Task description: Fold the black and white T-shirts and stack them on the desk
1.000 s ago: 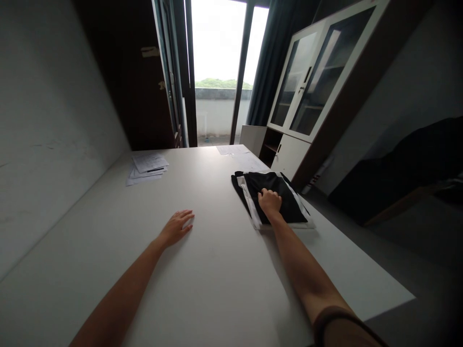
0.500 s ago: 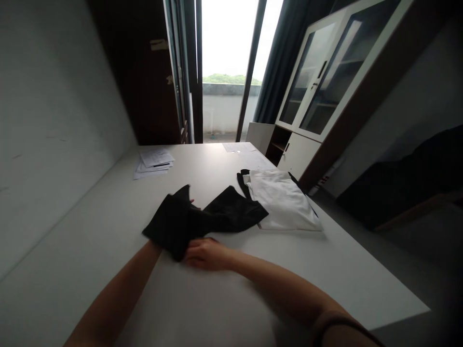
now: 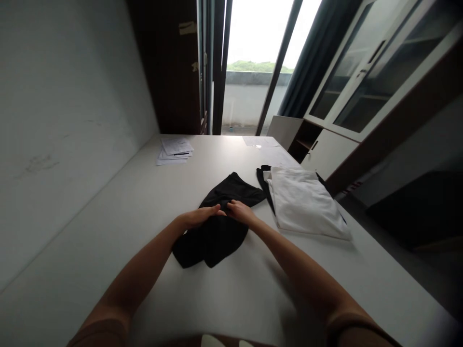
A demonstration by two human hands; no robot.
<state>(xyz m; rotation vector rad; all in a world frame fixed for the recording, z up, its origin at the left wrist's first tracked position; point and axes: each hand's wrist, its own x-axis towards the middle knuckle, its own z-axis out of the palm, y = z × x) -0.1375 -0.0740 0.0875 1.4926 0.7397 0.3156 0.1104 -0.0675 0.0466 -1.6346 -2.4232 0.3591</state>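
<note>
A crumpled black garment (image 3: 226, 246) lies on the white table (image 3: 152, 207) in front of me; its exact kind does not show. My left hand (image 3: 198, 217) is on its left side, fingertips pinched at the middle of the cloth. Close beside them, my right hand (image 3: 240, 212) has its fingers curled on the same gathered part. Just to the right rests a folded white garment (image 3: 306, 202), lying on top of black cloth (image 3: 263, 176) that peeks out at its left edge.
Several paper sheets (image 3: 175, 149) are stacked at the far left of the table, and more paper (image 3: 260, 141) lies at the far edge. A wall (image 3: 72, 120) borders the left side. Beyond the right edge stands a cabinet (image 3: 334, 149) with glass doors.
Both hands have moved to the middle of the black garment, from its left end. The left hand, mostly covered by cloth before, now shows on top. The view has turned slightly left.
</note>
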